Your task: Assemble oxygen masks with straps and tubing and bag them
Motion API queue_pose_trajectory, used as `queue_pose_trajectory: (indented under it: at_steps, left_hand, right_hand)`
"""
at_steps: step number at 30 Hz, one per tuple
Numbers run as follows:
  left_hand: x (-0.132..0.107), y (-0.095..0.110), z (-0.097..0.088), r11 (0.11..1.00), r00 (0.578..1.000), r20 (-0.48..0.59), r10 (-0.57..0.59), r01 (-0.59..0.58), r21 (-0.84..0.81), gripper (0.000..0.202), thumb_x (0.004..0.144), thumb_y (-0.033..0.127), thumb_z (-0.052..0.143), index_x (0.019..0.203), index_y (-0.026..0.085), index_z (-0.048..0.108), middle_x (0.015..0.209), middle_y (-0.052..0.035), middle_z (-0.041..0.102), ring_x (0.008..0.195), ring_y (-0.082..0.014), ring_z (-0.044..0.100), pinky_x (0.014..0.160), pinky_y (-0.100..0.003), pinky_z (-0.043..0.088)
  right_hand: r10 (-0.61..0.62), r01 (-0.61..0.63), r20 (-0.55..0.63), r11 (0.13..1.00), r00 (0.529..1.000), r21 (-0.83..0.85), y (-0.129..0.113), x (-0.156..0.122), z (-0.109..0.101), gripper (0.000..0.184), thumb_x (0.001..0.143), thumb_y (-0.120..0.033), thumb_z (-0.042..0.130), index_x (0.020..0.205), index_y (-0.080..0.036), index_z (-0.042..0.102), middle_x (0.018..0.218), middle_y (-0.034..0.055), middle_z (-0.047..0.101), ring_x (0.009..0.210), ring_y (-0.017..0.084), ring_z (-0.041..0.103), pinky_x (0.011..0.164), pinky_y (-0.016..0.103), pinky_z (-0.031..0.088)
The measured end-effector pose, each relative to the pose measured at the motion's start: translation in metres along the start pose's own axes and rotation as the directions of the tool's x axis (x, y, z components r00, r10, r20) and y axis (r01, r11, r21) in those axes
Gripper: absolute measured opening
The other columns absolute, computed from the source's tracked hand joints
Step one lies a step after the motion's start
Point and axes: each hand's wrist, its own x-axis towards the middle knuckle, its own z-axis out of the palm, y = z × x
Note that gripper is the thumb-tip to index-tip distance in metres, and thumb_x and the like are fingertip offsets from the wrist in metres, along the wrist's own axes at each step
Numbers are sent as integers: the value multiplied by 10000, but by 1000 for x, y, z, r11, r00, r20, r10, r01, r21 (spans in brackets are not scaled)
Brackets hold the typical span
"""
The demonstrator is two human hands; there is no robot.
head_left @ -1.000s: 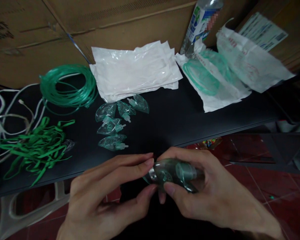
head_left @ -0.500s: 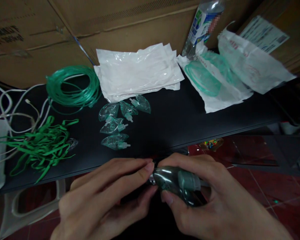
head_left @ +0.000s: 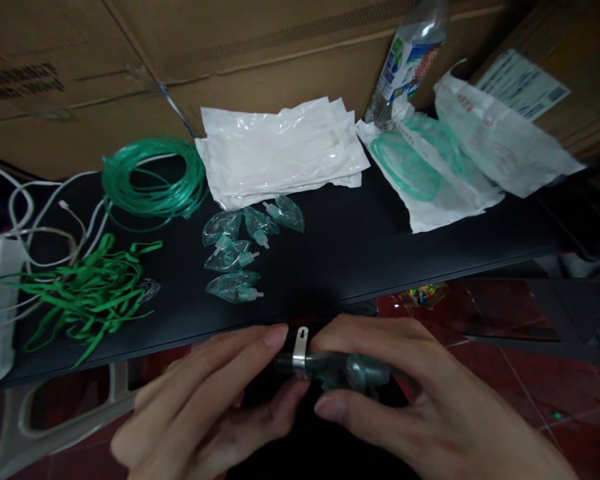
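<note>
A clear green oxygen mask (head_left: 325, 367) is held between my two hands in front of the table edge. My right hand (head_left: 405, 387) is closed around its wide side, near the round connector (head_left: 367, 370). A metal nose strip (head_left: 301, 350) with a slotted end stands across the mask's narrow end. My left hand (head_left: 220, 393) pinches that narrow end, with the thumb under the strip and the fingertips above and left of it. Several similar masks (head_left: 233, 287) lie on the table beyond my left hand.
Green elastic straps (head_left: 95, 287) lie in a heap at the left, before a coil of green tubing (head_left: 155, 180) and white cables. White packets (head_left: 280, 153) are stacked at the back. Opened packages (head_left: 430, 173) and a plastic bottle (head_left: 405, 67) stand right, against cardboard boxes (head_left: 130, 53).
The mask has turned in my hands, so the metal strip now faces up in plain view. My left fingertips have shifted slightly left. The camera view has tilted a little.
</note>
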Motion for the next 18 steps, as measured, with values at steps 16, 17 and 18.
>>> queue_pose_trajectory:
  at_steps: [16,17,18]
  left_hand:
    - [3,4,59,820,932,-245,-268,87,-566,246,765,358,909,802,234,700,768,44,640,676,-90,640,560,-120,532]
    - [1,4,61,813,939,-224,-262,89,-576,234,786,360,893,779,226,701,761,38,635,678,-91,636,562,-118,530]
    - [0,4,63,811,946,-208,-247,85,-578,221,807,362,877,767,221,711,768,31,639,686,-91,638,570,-117,532]
  right_hand:
    - [-372,326,-151,908,916,-264,18,-2,15,291,981,-157,681,1221,-322,669,1176,2,650,1005,113,736,841,133,579]
    - [-389,336,-159,899,907,-281,18,-2,15,291,983,-151,675,1226,-311,667,1177,10,649,992,118,738,829,137,584]
    - [-407,348,-163,889,899,-299,18,-1,16,289,986,-149,668,1231,-301,665,1177,18,648,976,120,740,819,141,588]
